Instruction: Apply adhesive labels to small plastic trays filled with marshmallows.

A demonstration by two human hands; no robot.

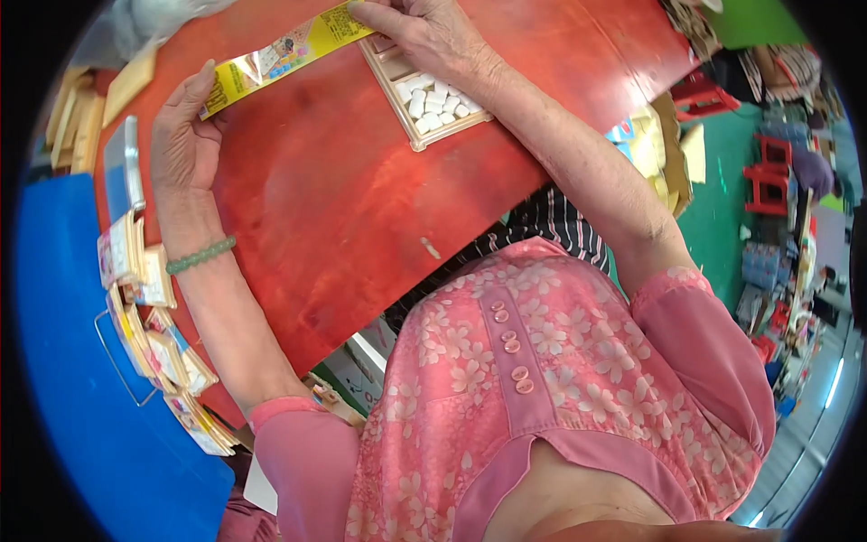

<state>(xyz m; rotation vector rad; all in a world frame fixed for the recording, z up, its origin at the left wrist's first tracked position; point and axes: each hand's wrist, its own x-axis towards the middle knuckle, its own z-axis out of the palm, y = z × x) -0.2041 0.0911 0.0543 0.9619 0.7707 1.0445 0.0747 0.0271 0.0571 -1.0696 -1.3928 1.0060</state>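
Observation:
A long yellow printed card strip (pixel 287 56), glossy and with colourful pictures, stretches between my hands above the red table. My left hand (pixel 188 135) pinches its left end between thumb and fingers; a green bead bracelet (pixel 200 256) circles that wrist. At the strip's right end, higher up, my right hand (pixel 433 38) has a closed grip, with some fingers out of sight. Under my right hand and forearm lies a shallow wooden tray (pixel 418 144). Small white blocks (pixel 435 101) fill its near compartment; its far part is partly covered by my hand.
Stacked wooden boxes with printed tops (pixel 144 330) line the red table's (pixel 334 208) left edge beside a blue surface (pixel 63 298). A cardboard carton (pixel 670 149) with yellowish pieces stands at the right. Red stools (pixel 768 185) stand on the green floor farther off.

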